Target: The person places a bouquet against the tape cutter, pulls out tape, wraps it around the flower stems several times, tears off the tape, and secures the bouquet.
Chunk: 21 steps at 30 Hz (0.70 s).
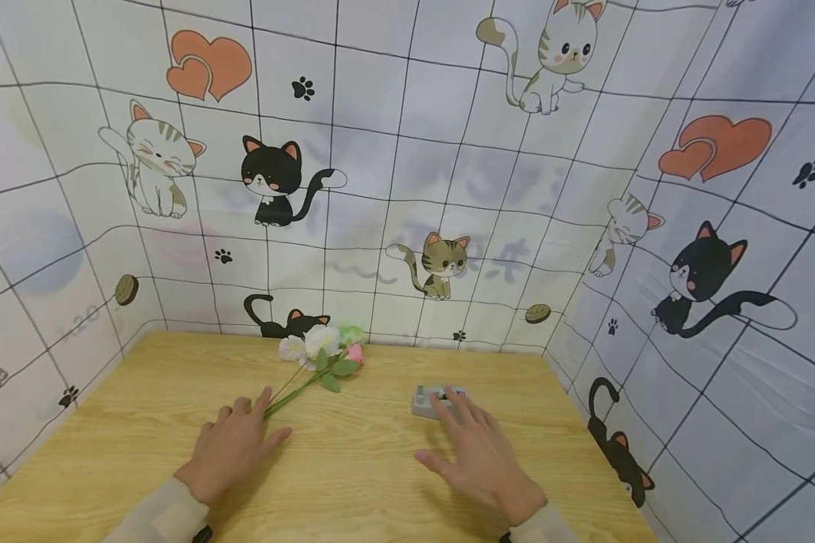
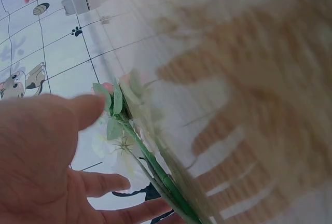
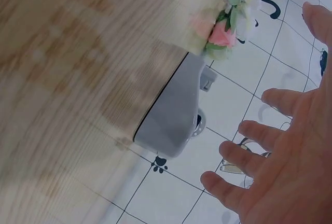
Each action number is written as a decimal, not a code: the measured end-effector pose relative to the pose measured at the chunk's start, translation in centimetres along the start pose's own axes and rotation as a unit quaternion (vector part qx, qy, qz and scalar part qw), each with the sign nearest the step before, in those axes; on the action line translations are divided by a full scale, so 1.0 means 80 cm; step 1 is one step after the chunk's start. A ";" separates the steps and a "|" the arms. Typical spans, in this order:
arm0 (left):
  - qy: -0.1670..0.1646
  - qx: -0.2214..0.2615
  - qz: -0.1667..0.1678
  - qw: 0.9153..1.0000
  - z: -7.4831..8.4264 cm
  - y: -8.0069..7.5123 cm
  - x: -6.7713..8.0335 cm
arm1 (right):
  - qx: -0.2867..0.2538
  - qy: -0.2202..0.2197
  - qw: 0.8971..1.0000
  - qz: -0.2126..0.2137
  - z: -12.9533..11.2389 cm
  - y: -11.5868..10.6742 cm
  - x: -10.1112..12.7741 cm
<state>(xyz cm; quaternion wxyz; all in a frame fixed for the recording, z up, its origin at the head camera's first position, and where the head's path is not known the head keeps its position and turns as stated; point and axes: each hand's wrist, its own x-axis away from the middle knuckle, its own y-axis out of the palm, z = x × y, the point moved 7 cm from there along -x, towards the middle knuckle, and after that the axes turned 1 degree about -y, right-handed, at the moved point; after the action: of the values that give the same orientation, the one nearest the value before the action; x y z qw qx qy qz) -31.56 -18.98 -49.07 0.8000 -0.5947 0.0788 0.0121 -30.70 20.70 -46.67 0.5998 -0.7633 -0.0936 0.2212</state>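
- No brand or label can be read on anything; faint grey lettering shows through the white cat-print backdrop sheet (image 1: 394, 151) at centre frame of the head view, too washed out to make out.
- At lower left of the head view, the left hand (image 1: 234, 446) lies released, fingers spread and fairly straight, palm down over the light wooden tabletop (image 1: 143, 422).
- Its fingertips sit at the lower end of the green stems of a small bunch of artificial flowers with white, pink and pale green blooms (image 1: 321, 351); whether they touch the stems I cannot tell. In the left wrist view the fingers are straight beside the stems, gripping nothing.
- The blooms lie at centre frame, near the table's far edge, where the backdrop sheet rises.
- Bare wood separates the two hands at lower centre.
- Right of centre, the right hand (image 1: 478, 452) is released too, fingers spread flat.
- Its fingertips reach over the near side of a small grey plastic box-shaped device (image 1: 426, 400); contact is unclear.
- The table's right edge runs close past the right hand, against the backdrop sheet.
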 end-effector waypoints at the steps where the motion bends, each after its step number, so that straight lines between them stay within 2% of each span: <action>1: -0.001 0.000 0.001 1.000 -0.001 0.000 0.000 | 0.000 -0.001 1.000 0.000 -0.002 0.001 -0.001; 4: -0.001 -0.001 0.004 1.000 -0.002 0.000 0.000 | 0.001 -0.005 1.000 0.002 -0.007 0.002 -0.003; 11: 0.016 -0.015 0.037 0.999 0.000 -0.002 -0.004 | -0.006 -0.004 1.000 -0.007 -0.013 0.005 -0.008; 21: 0.025 -0.008 0.049 0.998 0.002 -0.006 -0.003 | -0.021 -0.001 1.000 -0.021 -0.024 0.012 -0.014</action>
<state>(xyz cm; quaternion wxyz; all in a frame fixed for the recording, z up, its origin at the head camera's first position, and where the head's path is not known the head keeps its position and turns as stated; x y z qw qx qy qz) -31.71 -18.95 -48.57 0.7915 -0.5967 0.1272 0.0370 -30.96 18.32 -46.96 0.5883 -0.7731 -0.1146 0.2075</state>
